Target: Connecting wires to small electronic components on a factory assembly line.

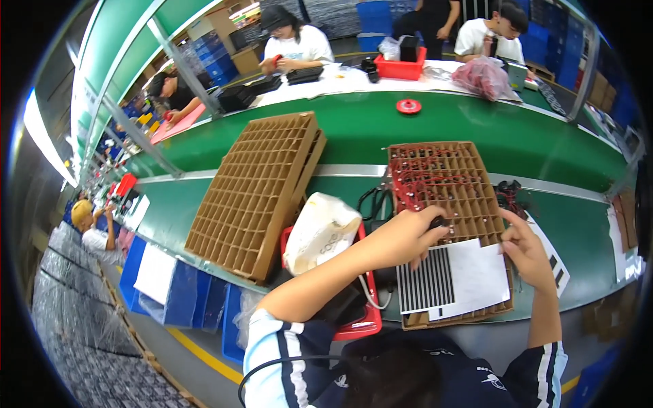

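My left hand [423, 234] is over a divided cardboard tray [486, 197], its fingers closed round a small black part [439, 222] whose kind I cannot make out. Red-wired small black components [425, 173] fill many of the tray's cells toward the far and left side. At the tray's right edge is my right hand [530, 255], thumb and forefinger apart with nothing seen between them. Paper sheets [476, 275], one striped black and white, cover the near part of the tray.
Stacked cardboard divider trays [252, 183] stand to the left. A white cloth bag [321, 234] rests on a red bin [360, 323]. More wired parts [510, 195] lie right of my tray. Beyond a green partition, people work near another red bin [401, 66].
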A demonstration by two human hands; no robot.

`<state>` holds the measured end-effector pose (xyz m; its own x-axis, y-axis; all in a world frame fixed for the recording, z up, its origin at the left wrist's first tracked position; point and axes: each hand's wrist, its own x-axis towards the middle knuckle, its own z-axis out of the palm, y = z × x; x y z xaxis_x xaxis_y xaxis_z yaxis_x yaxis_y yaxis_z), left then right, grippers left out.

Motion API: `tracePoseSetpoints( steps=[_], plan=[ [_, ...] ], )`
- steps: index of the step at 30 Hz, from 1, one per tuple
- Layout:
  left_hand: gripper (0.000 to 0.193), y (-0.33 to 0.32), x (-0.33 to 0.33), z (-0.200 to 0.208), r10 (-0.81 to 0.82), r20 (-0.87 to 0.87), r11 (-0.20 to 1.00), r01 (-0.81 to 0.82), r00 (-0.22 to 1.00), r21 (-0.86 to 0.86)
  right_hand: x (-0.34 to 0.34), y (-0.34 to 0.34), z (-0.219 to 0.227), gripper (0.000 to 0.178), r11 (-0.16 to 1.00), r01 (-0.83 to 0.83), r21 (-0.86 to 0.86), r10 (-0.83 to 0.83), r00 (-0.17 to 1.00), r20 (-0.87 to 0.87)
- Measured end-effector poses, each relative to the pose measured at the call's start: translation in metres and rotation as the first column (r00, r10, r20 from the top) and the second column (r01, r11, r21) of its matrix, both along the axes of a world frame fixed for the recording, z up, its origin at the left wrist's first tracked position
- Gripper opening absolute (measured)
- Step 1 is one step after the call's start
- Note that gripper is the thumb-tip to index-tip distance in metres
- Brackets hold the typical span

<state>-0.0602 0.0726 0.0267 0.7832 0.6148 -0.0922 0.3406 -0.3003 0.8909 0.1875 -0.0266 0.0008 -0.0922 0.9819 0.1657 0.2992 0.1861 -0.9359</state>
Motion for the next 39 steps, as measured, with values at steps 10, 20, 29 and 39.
tracePoseSetpoints(
  steps=[10, 20, 29, 39],
  plan=[
    [0.030, -0.003, -0.008, -0.035, -0.088, 0.283, 0.826, 0.229, 0.955, -0.515, -0.002, 0.003, -0.003, 0.018, 0.998, -0.049, -0.050, 0.051, 0.998, 0.032],
    [0.027, -0.004, 0.005, -0.027, 0.093, 0.364, 0.923, 0.057, 0.927, -0.381, -0.030, 0.007, 0.020, 0.009, 0.990, -0.137, 0.026, 0.138, 0.990, -0.039],
    [0.031, -0.010, 0.006, -0.031, 0.100, 0.420, 0.737, 0.217, 0.902, -0.640, -0.050, 0.013, 0.018, 0.008, 0.984, -0.158, 0.083, 0.167, 0.979, -0.114],
    [0.031, -0.018, 0.004, -0.031, 0.121, 0.451, 0.722, 0.233, 0.884, -0.651, -0.056, 0.014, 0.013, 0.008, 0.974, -0.217, 0.069, 0.226, 0.955, -0.192]
  ],
)
